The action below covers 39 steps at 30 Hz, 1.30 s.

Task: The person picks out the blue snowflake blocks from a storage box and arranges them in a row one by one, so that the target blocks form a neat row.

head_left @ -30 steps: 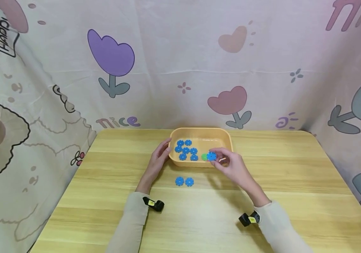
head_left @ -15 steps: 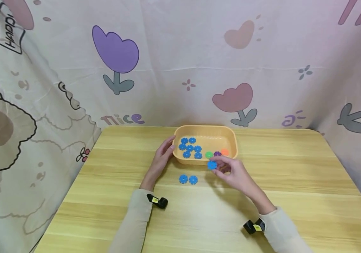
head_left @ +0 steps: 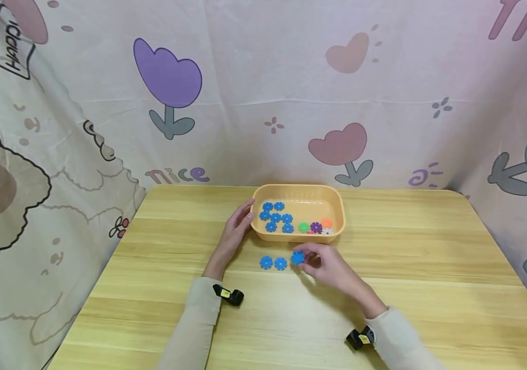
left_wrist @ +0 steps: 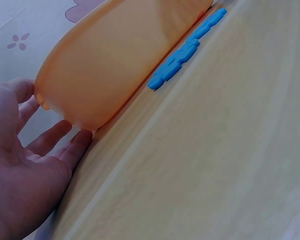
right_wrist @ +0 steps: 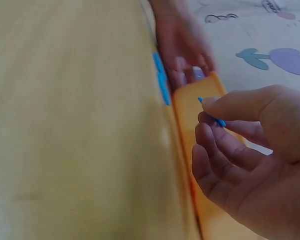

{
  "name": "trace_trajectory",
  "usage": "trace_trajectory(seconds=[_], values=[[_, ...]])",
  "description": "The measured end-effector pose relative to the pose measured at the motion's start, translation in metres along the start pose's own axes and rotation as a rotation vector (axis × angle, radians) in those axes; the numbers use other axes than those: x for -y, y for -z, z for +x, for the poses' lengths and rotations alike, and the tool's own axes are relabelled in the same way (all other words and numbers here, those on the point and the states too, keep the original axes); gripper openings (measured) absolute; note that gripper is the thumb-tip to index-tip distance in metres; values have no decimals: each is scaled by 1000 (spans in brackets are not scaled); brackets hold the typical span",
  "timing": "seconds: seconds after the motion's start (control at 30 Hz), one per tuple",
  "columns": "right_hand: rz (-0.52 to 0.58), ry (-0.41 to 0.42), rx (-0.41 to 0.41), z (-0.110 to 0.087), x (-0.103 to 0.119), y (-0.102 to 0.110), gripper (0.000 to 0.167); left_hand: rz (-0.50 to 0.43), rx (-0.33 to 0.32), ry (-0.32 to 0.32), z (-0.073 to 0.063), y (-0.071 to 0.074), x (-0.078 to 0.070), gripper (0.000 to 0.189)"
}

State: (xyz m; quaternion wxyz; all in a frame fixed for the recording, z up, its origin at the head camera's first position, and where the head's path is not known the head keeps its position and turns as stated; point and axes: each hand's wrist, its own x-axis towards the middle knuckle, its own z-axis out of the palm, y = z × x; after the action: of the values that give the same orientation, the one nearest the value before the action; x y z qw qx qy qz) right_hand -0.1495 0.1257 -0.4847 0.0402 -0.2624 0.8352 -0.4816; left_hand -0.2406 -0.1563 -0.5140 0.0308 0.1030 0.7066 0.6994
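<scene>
My right hand point(head_left: 330, 264) pinches a blue notched building disc point(head_left: 298, 258) between thumb and fingertips, in front of the tray. In the right wrist view this disc point(right_wrist: 220, 122) appears edge-on, partly hidden by the fingers. To its left, two matching blue discs point(head_left: 266, 262) point(head_left: 280, 263) lie side by side on the table. My left hand point(head_left: 236, 228) rests its extended fingers against the left end of the yellow-orange tray point(head_left: 298, 238); the left wrist view shows its fingertips at the tray wall point(left_wrist: 97, 75).
Several blue discs point(head_left: 276, 218) lie in the tray's left half. Near its right front corner are green point(head_left: 303, 227), purple point(head_left: 316, 226), orange point(head_left: 326, 223) and white point(head_left: 326, 232) pieces. A printed curtain point(head_left: 254, 61) hangs behind the wooden table point(head_left: 291, 318).
From over the tray's front rim, my right hand has brought the blue disc toward me and left, beside the two on the table. The left hand stays at the tray.
</scene>
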Motion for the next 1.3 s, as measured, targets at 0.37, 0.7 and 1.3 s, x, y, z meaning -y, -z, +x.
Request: trace_trajectory(seconds=[0.37, 0.7, 1.3], values=[[-76, -42, -13, 1, -3, -13, 33, -4, 22, 19, 0, 1, -6, 47], [-152, -80, -41, 2, -5, -19, 30, 4, 4, -11, -1, 1, -2, 44], [-143, -112, -48, 2, -1, -18, 29, -6, 2, -11, -1, 0, 0, 43]])
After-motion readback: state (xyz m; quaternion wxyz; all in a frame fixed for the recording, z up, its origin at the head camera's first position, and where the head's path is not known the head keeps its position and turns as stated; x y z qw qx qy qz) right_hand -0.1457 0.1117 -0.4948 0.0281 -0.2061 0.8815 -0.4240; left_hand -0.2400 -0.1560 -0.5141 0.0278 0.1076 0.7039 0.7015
